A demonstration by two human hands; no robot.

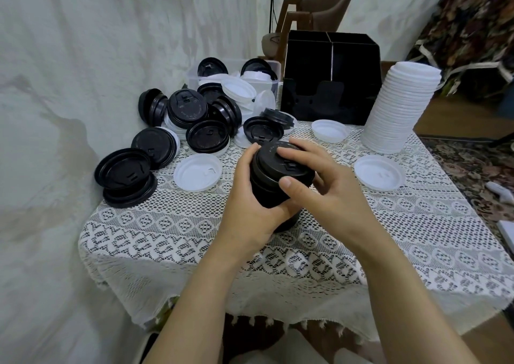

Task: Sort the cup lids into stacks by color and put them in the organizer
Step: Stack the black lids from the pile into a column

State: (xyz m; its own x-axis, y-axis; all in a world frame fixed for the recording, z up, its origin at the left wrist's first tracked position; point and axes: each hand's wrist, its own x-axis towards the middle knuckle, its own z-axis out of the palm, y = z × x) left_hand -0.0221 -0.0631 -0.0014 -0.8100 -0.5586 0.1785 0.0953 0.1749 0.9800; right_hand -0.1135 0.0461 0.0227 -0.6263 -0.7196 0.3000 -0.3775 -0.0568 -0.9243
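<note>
A stack of black lids [274, 178] stands near the middle of the table, held between both hands. My left hand [250, 210] wraps its left side and base. My right hand [314, 180] grips its top and right side, thumb in front. A tall stack of white lids [400, 107] stands at the right. The black organizer [331, 82] sits at the back. Loose black lids [186, 110] and white lids are piled at the back left. Single white lids lie at left [197, 173], right [379, 171] and before the organizer [329, 131].
A clear plastic tub [194, 75] with more lids sits behind the pile. The table has a white lace cloth [333, 252], and a wall runs along its left. A chair [306, 10] stands behind the organizer. Patterned carpet lies at the right.
</note>
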